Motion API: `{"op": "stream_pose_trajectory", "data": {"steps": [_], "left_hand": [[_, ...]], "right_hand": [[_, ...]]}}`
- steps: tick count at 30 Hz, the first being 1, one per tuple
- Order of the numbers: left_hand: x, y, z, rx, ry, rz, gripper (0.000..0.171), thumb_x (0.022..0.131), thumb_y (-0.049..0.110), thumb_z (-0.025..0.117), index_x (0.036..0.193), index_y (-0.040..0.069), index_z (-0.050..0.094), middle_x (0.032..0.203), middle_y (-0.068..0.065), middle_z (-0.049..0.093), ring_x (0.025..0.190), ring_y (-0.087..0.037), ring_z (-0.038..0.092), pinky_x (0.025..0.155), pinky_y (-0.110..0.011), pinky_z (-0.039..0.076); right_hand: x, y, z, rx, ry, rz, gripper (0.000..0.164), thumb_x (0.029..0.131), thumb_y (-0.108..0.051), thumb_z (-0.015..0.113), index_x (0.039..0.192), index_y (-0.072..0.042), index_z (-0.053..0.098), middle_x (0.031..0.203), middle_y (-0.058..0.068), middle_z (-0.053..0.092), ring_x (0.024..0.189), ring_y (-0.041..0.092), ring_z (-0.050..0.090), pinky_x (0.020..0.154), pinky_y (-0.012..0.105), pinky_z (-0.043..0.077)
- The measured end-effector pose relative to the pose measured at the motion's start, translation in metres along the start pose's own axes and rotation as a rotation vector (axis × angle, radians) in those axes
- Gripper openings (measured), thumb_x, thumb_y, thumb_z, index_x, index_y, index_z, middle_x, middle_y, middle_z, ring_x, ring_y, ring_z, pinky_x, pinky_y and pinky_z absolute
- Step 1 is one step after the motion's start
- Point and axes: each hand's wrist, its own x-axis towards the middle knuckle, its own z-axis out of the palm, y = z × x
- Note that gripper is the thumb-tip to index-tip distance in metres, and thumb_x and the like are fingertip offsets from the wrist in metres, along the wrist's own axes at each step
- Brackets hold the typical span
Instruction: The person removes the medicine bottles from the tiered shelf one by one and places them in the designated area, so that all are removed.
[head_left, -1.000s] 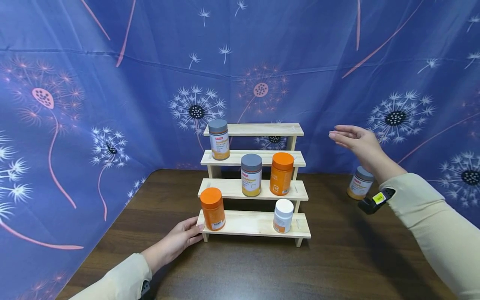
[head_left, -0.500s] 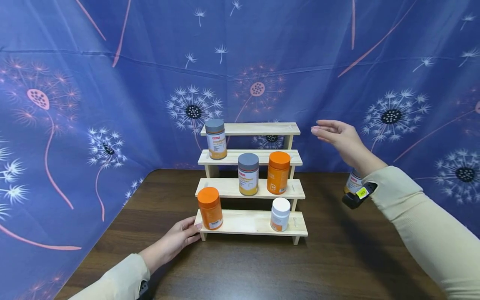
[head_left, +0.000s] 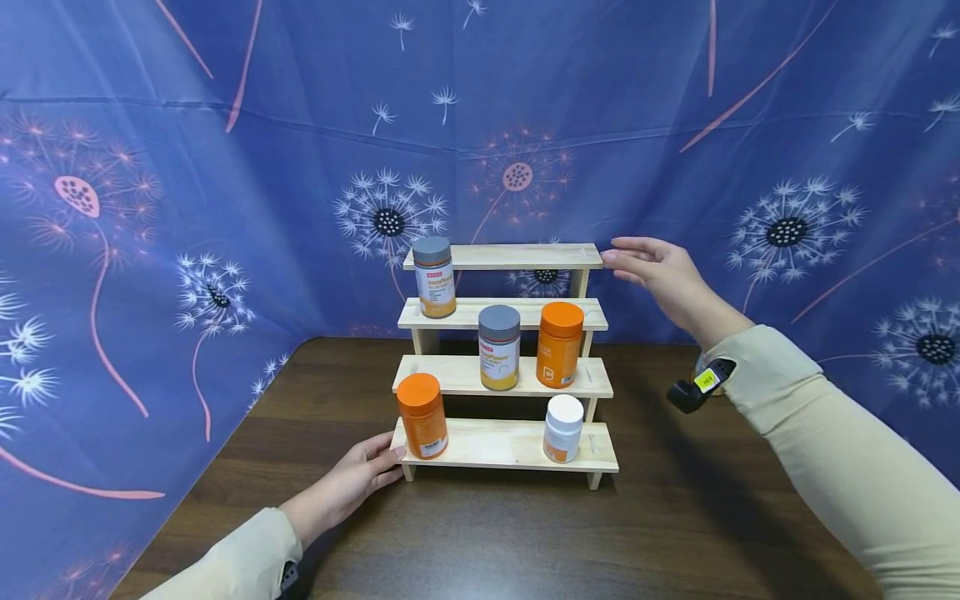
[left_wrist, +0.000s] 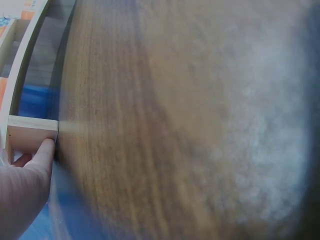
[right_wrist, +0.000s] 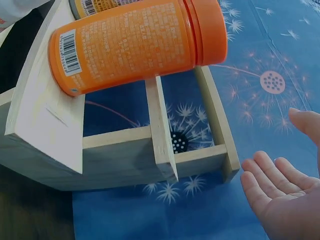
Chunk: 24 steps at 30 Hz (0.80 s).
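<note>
A four-step wooden display shelf (head_left: 502,446) stands on the table. My left hand (head_left: 352,479) holds the left end of its bottom step, thumb at the board edge; in the left wrist view a finger touches the shelf leg (left_wrist: 32,130). My right hand (head_left: 660,279) is beside the right end of the top step, fingers extended, holding nothing. In the right wrist view a narrow gap separates its fingertips from the wood. The bottom step bears an orange jar (head_left: 422,417) and a white bottle (head_left: 562,429). Above stand a grey-lidded jar (head_left: 498,350), another orange jar (head_left: 559,346) and a second grey-lidded jar (head_left: 433,279).
Behind the shelf hangs a blue dandelion-patterned cloth (head_left: 300,167), which also covers the left side. The brown wooden table (head_left: 480,542) extends in front. Another jar stands at the right, almost wholly hidden behind the right wrist.
My right hand has moved left from above the right-hand jar to the top step's end, its forearm now covering most of that jar. The left hand keeps its place on the shelf.
</note>
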Motion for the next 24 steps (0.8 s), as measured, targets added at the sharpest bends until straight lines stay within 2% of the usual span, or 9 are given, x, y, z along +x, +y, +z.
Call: {"op": "stream_pose_trajectory", "data": {"steps": [4,13,17,24], "left_hand": [[0.0,-0.001,0.0,0.001,0.006,-0.001,0.07,0.099,0.029,0.056,0.148,-0.009,0.023,0.151,-0.031,0.03,0.131,-0.027,0.047,0.11,-0.04,0.041],[0.0,-0.001,0.0,-0.006,0.001,0.01,0.068,0.1,0.027,0.054,0.147,-0.01,0.024,0.151,-0.032,0.03,0.129,-0.025,0.049,0.109,-0.039,0.042],[0.0,-0.001,0.001,-0.012,-0.002,0.01,0.066,0.1,0.026,0.054,0.147,-0.01,0.023,0.151,-0.032,0.03,0.128,-0.023,0.05,0.109,-0.038,0.043],[-0.001,0.001,0.001,-0.004,-0.001,0.01,0.067,0.1,0.025,0.053,0.147,-0.011,0.023,0.151,-0.032,0.03,0.129,-0.025,0.049,0.11,-0.04,0.042]], "right_hand": [[0.001,-0.005,0.007,-0.024,-0.015,-0.008,0.072,0.09,-0.042,0.066,0.146,-0.007,0.04,0.143,0.012,0.05,0.124,0.018,0.053,0.114,0.039,0.038],[0.001,-0.012,0.02,-0.028,-0.057,-0.018,0.071,0.09,-0.042,0.067,0.146,-0.008,0.04,0.144,0.014,0.049,0.131,0.031,0.048,0.118,0.044,0.032],[0.002,-0.015,0.024,-0.04,-0.062,-0.027,0.07,0.09,-0.04,0.066,0.146,-0.008,0.04,0.144,0.014,0.049,0.131,0.029,0.049,0.118,0.045,0.032],[0.004,-0.024,0.031,-0.043,-0.068,-0.054,0.067,0.091,-0.039,0.067,0.145,-0.007,0.042,0.14,0.015,0.053,0.127,0.026,0.052,0.114,0.041,0.038]]}}
